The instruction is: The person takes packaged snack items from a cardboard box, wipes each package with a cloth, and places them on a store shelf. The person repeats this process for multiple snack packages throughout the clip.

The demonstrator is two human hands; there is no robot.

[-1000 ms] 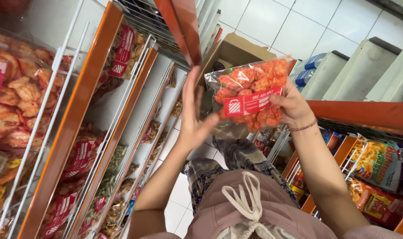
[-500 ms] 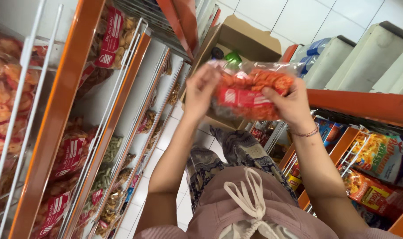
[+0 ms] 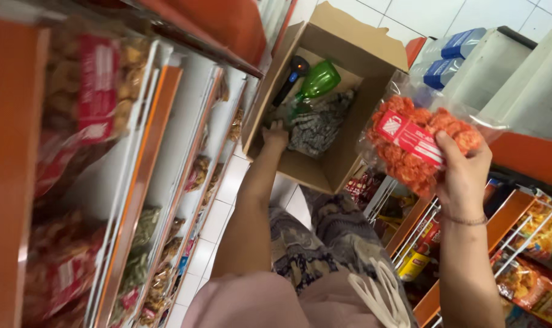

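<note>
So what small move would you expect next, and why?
Probably the left hand closes on something inside the open cardboard box: it reaches in beside the patterned packet, while the right hand holds a bag of orange snacks aloft.

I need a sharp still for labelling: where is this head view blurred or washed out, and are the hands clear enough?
Head view: the near left shelf is smeared and out of focus; the right hand and its snack bag are fairly sharp; the left hand in the cardboard box is softer; the white tiles at the top look overexposed.
</note>
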